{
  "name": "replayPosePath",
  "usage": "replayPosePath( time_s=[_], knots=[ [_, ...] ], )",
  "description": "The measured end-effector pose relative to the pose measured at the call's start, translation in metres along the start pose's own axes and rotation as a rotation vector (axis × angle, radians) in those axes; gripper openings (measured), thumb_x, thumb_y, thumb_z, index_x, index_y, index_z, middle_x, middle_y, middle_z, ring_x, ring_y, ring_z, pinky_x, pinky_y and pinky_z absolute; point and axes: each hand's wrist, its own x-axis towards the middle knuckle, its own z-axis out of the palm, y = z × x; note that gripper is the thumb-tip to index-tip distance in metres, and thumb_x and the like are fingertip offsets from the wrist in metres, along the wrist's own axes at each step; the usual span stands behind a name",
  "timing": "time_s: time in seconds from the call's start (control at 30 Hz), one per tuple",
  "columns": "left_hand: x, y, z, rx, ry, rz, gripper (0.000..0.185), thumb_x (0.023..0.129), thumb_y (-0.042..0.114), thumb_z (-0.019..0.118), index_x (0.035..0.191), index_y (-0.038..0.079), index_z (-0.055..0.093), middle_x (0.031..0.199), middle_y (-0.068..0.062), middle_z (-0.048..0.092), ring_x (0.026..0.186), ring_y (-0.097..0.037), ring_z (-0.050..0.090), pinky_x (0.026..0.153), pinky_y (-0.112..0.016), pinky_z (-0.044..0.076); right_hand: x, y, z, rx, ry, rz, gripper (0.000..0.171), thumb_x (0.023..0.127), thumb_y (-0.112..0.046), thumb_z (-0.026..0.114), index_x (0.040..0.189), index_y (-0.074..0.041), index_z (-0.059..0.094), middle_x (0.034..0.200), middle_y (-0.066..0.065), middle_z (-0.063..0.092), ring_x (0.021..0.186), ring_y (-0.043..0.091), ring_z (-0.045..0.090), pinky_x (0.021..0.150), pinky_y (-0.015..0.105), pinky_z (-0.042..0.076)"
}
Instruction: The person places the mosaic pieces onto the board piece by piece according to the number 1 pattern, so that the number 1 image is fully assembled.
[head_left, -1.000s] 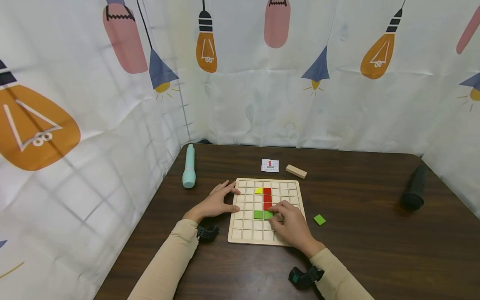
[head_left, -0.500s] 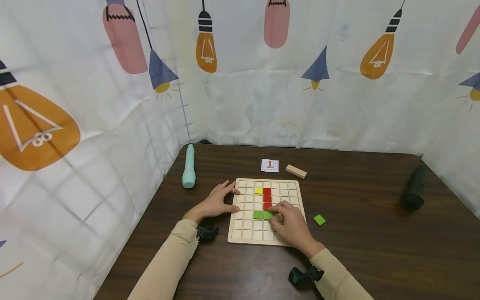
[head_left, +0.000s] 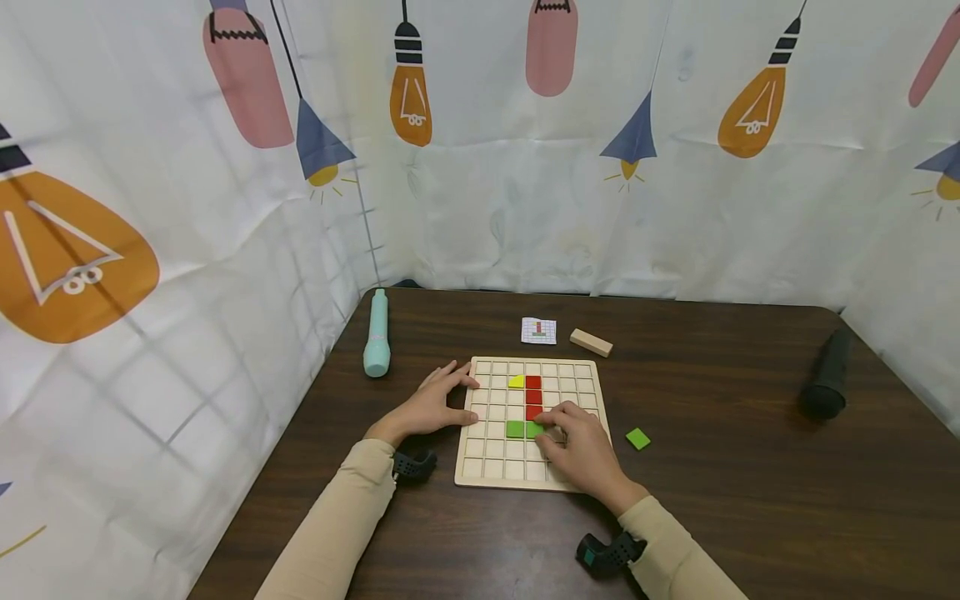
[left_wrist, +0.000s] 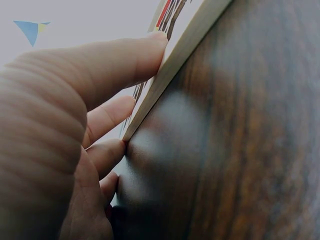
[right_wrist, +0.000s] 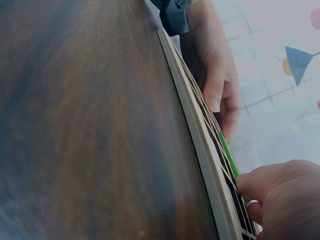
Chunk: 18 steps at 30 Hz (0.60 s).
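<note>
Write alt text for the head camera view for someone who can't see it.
A person's right hand presses a green tile into a wooden grid board below a column of red tiles, while the left hand rests flat on the board's left edge. A spare green tile lies on the dark table to the right.

Board point(head_left: 487, 467): centre of table point(head_left: 750, 500)
Card point(head_left: 539, 331), block point(head_left: 591, 342): behind board
Loose tile point(head_left: 638, 438): right of board
Torch point(head_left: 377, 333): left, behind

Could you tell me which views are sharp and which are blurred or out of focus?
Head view: evenly lit and sharp on the wooden grid board and both hands. Left wrist view: left hand close and soft. Right wrist view: table smeared, board edge clearer.
</note>
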Motion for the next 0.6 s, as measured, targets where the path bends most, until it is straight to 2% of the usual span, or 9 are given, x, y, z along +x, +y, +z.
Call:
replayPosePath(
  time_s=[0.27,0.47,0.6],
  knots=[
    [-0.001,-0.001,-0.001,-0.005,0.005,-0.003,0.045,0.084,0.036,0.077,0.124,0.025,0.06,0.162,0.0,0.021,0.151,-0.029,0.002,0.114,-0.065,0.005,0.001,0.0,-0.001,0.012,-0.023,0.01,0.019,0.08,-0.016,0.08,0.099,-0.017,0.076,0.09,-0.007,0.062,0.072,0.008,0.046,0.063,0.026,0.038],
    [0.0,-0.003,0.0,-0.001,-0.003,-0.001,0.045,0.085,0.037,0.076,0.124,0.026,0.06,0.162,0.0,0.02,0.151,-0.029,0.002,0.115,-0.064,0.004,0.0,0.004,-0.008,0.114,-0.049,0.032,0.02,0.086,-0.016,0.075,0.106,-0.016,0.075,0.096,-0.008,0.063,0.076,0.009,0.051,0.065,0.024,0.043],
    [0.001,-0.004,0.0,0.001,-0.005,0.013,0.045,0.085,0.038,0.076,0.125,0.026,0.06,0.162,-0.001,0.02,0.151,-0.029,0.003,0.115,-0.064,0.004,0.0,0.011,-0.016,0.137,-0.019,0.031,0.02,0.088,-0.014,0.074,0.108,-0.013,0.073,0.101,-0.007,0.064,0.079,0.008,0.056,0.067,0.026,0.049]
  ],
)
